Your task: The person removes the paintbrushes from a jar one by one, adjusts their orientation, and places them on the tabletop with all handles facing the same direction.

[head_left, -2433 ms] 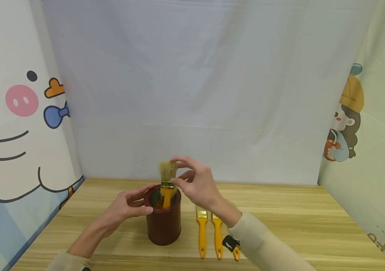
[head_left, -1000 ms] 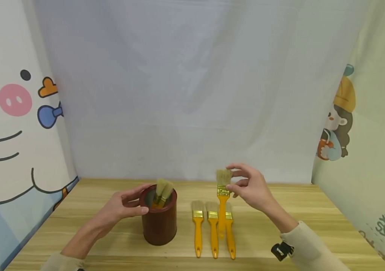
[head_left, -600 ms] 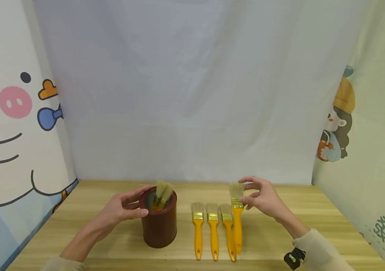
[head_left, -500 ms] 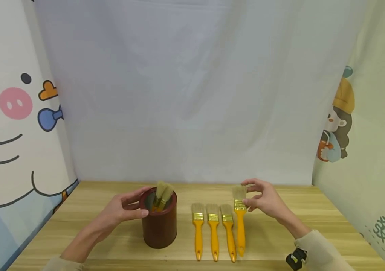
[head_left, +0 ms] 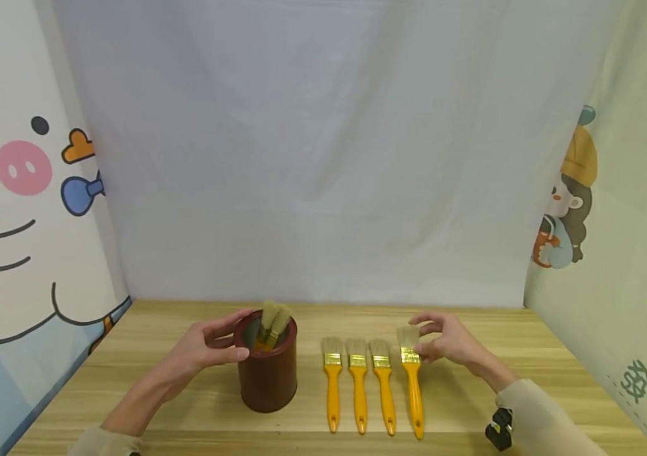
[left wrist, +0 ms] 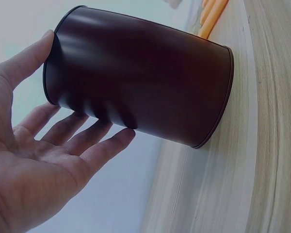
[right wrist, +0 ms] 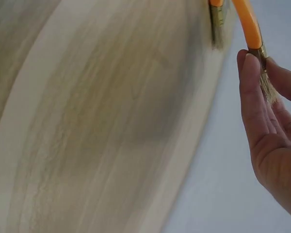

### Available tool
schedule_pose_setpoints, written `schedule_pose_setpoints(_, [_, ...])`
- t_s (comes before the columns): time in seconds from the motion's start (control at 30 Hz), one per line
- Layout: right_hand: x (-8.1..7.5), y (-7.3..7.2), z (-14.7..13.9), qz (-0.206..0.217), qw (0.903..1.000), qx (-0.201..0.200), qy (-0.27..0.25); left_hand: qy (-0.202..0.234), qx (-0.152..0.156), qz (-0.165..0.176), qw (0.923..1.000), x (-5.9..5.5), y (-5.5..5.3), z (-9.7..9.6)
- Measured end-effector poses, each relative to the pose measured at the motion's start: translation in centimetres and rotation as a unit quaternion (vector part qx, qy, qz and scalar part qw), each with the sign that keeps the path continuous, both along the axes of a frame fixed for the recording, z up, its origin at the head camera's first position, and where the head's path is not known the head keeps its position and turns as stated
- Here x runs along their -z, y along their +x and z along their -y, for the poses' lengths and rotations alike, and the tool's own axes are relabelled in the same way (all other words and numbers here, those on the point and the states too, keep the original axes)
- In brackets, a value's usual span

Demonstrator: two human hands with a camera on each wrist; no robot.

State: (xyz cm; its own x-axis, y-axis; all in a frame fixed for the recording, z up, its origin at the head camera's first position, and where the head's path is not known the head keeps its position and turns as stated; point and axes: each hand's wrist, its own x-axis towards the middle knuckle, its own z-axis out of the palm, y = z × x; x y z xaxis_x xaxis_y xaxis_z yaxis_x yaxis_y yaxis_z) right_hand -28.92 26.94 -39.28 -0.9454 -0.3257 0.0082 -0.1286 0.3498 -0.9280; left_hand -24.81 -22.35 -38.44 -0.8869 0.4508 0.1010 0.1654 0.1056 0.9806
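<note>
A dark red-brown can (head_left: pixel 268 383) stands upright on the table, with bristle ends of paintbrushes (head_left: pixel 275 324) sticking out of its mouth. My left hand (head_left: pixel 201 348) holds it at the upper left side; in the left wrist view the thumb (left wrist: pixel 36 53) is at the rim and the fingers (left wrist: pixel 106 150) lie along the wall. At the right end of a row, my right hand (head_left: pixel 451 342) pinches a yellow-handled paintbrush (head_left: pixel 413 386) near its metal band, bristles pointing away. The right wrist view shows this brush (right wrist: pixel 250 29) between thumb and fingers.
Left of the held brush lie three similar paintbrushes (head_left: pixel 332 392), side by side with bristles toward the back. The wooden table (head_left: pixel 187 418) ends at a white cloth backdrop (head_left: pixel 312 158). Printed cartoon panels (head_left: pixel 21 253) flank both sides.
My right hand lifted a paintbrush from the can, carried it right, and lowered it beside the other brushes. Over the last half second it moved slightly right and down. My left hand stays at the can.
</note>
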Motion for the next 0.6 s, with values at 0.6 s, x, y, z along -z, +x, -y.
schedule_pose_setpoints(0.6, [2.1,-1.5,-0.7,-0.004,0.9969,-0.021,0.075,0.0,-0.002,0.0,1.0,-0.1,0.0,0.0])
